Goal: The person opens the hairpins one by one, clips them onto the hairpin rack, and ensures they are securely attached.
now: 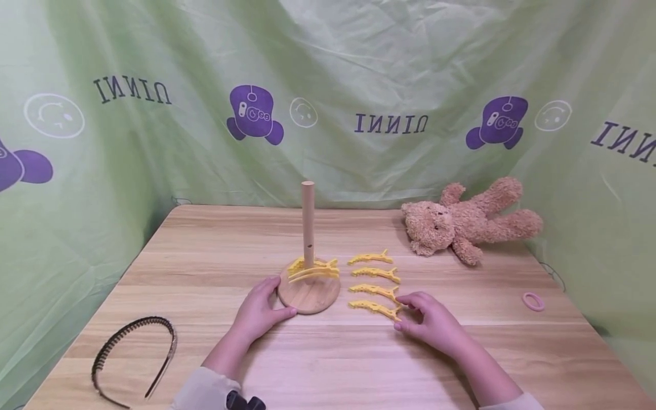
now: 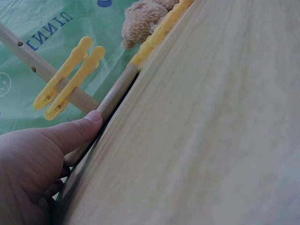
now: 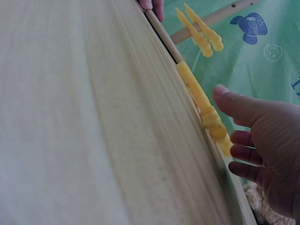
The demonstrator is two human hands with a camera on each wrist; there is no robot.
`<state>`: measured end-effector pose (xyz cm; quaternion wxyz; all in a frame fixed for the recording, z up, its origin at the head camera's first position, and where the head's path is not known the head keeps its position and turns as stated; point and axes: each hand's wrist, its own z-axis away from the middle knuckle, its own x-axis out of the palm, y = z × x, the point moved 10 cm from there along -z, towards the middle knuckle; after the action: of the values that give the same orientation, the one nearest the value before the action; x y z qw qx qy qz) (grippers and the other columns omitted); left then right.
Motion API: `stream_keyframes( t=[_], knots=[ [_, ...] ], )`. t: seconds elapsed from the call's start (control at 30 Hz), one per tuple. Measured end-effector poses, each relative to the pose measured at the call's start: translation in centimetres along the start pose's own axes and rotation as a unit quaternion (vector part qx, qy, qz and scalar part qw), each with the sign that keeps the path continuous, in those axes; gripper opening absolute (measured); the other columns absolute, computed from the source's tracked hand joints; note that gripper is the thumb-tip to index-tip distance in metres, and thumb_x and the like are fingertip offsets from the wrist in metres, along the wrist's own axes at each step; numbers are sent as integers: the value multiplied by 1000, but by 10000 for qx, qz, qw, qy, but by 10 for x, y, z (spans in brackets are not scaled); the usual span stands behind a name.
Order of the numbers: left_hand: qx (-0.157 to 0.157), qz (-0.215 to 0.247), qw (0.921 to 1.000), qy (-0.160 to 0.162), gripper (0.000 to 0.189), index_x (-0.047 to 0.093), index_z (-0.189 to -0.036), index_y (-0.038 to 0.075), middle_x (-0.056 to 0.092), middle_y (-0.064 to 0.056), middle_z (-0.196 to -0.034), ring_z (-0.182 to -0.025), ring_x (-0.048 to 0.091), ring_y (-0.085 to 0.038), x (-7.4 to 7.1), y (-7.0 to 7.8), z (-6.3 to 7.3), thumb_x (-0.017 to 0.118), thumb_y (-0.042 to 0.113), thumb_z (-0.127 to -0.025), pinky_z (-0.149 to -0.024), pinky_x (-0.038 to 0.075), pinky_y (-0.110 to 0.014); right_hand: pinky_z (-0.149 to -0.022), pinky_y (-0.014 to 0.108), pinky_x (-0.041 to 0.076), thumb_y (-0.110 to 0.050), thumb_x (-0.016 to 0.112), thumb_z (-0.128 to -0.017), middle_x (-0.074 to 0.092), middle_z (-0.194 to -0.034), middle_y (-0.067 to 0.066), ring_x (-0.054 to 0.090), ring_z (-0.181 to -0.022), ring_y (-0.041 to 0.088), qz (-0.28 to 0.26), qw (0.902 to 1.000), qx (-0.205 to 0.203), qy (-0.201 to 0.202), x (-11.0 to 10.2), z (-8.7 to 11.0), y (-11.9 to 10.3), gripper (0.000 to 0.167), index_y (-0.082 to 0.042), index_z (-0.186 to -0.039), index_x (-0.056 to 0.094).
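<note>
A wooden stand (image 1: 308, 228) with a round base stands mid-table. My left hand (image 1: 257, 310) grips the base's left edge, its thumb at the near side in the left wrist view (image 2: 51, 154). Yellow alligator hair clips (image 1: 320, 271) are attached low on the upright post, jutting out sideways. Right of the stand, several more yellow clips lie in a column on the table. My right hand (image 1: 433, 323) is at the tail of the nearest clip (image 1: 374, 308). In the right wrist view, thumb and fingers are spread apart beside that clip (image 3: 201, 101), and nothing is between them.
A brown teddy bear (image 1: 468, 219) lies on its side at the back right. A pink ring-shaped band (image 1: 533, 302) lies near the right edge, and a dark toothed headband (image 1: 134, 324) at the front left. A green printed curtain (image 1: 338, 68) hangs around the table.
</note>
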<state>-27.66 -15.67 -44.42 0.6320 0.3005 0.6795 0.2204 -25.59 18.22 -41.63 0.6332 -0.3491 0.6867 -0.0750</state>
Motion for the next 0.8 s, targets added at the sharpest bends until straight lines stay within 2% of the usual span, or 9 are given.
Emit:
stream_keyframes(
  t=[0.37, 0.6, 0.8],
  knots=[
    [-12, -28, 10000, -31, 86, 47, -140, -7, 49, -26, -144, -141, 37, -44, 0, 1, 0, 84, 36, -75, -117, 30, -56, -98, 51, 50, -39, 82, -74, 69, -113, 5, 64, -107, 26, 184, 9998, -23, -45, 7, 0, 6, 51, -11, -114, 69],
    [-22, -21, 10000, -33, 87, 47, -140, -7, 49, -26, -144, -141, 37, -44, 0, 0, 1, 84, 37, -74, -117, 30, -57, -97, 49, 51, -34, 83, -75, 69, -110, 4, 65, -105, 25, 260, 9995, -139, -77, 10, -1, 5, 45, -11, -111, 70],
    [22, -37, 10000, 4, 87, 47, -140, -6, 50, -26, -144, -140, 37, -44, -1, 0, 0, 83, 38, -74, -116, 31, -58, -95, 47, 53, -34, 82, -76, 68, -108, 0, 65, -103, 22, 89, 9999, -94, -29, 7, 0, 4, 42, -12, -110, 69]
  ],
)
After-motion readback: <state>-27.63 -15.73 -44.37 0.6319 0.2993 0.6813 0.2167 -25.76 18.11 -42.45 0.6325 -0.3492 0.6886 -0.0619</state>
